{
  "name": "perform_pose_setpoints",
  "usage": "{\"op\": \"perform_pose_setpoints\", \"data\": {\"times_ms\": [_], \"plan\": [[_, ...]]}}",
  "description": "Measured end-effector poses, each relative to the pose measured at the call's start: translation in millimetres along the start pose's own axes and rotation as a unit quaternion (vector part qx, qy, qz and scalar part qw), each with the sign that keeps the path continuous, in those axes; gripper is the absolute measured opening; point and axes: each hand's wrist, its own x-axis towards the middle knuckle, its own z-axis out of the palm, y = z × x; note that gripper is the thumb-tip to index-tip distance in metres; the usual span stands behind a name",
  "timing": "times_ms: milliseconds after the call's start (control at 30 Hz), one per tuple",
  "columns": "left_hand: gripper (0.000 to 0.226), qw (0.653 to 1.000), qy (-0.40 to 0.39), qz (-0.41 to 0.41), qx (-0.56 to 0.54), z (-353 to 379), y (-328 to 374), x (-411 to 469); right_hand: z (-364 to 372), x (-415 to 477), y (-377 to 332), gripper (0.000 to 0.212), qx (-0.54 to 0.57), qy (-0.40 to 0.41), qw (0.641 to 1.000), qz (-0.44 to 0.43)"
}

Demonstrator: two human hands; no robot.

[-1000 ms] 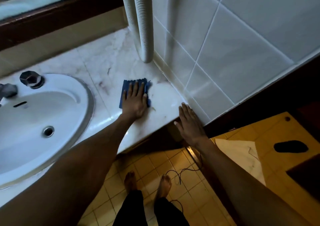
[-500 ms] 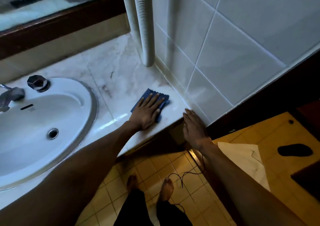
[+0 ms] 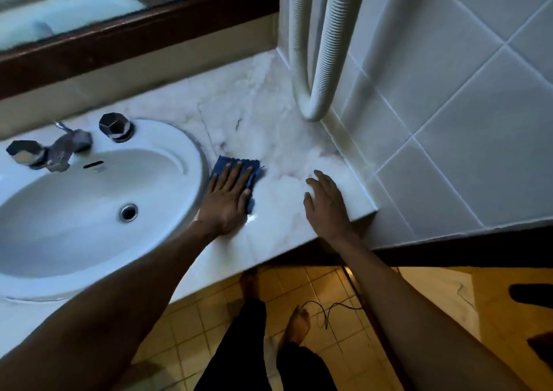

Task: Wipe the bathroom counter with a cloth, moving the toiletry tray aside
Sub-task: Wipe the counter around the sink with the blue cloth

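My left hand (image 3: 226,200) lies flat, fingers spread, pressing a blue cloth (image 3: 223,164) onto the white marble counter (image 3: 263,121), right beside the rim of the sink (image 3: 191,145). My right hand (image 3: 327,203) rests palm down on the counter near its front right corner, fingers apart, holding nothing. No toiletry tray is in view.
Two white ribbed hoses (image 3: 321,61) hang in the back right corner against the tiled wall (image 3: 449,91). Tap handles (image 3: 115,125) and a faucet (image 3: 64,148) stand behind the basin. A mirror frame (image 3: 119,31) runs along the back. Below are yellow floor tiles and a thin cable (image 3: 327,312).
My left hand slid the cloth leftward from the counter's right end to the sink rim. My right hand rose from the counter's front edge onto its top.
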Motion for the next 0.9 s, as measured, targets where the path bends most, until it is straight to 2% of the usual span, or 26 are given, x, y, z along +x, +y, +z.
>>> {"op": "perform_pose_setpoints", "data": {"times_ms": [100,167,233,333,367,567,667,767,900], "plan": [[0.058,0.997,0.016,-0.067,-0.042,4,30,57,11,16,-10,0.042,-0.042,-0.025,0.999,-0.004],[0.058,0.996,0.014,-0.076,-0.05,7,41,81,19,30,-12,0.049,-0.068,-0.035,0.997,-0.005],[0.058,0.997,0.005,-0.048,-0.056,5,38,84,25,45,-15,0.056,-0.082,-0.043,0.996,0.002],[0.056,0.998,0.001,0.05,-0.034,-2,7,73,36,71,-22,0.06,-0.104,-0.05,0.993,0.01],[0.056,0.998,0.004,0.059,-0.023,-5,-6,77,40,81,-25,0.06,-0.112,-0.053,0.992,0.007],[0.059,0.991,0.006,-0.112,-0.07,-39,-42,177,62,143,-35,0.062,-0.135,-0.05,0.99,-0.002],[0.06,0.981,-0.006,-0.179,-0.079,-64,-84,219,70,167,-40,0.062,-0.148,-0.032,0.989,0.001],[0.06,0.963,0.009,-0.258,-0.072,-85,-141,231,76,184,-49,0.063,-0.164,-0.017,0.986,0.016],[0.061,0.953,-0.004,-0.297,-0.059,-93,-180,227,78,189,-53,0.062,-0.178,-0.004,0.984,0.027]]}}
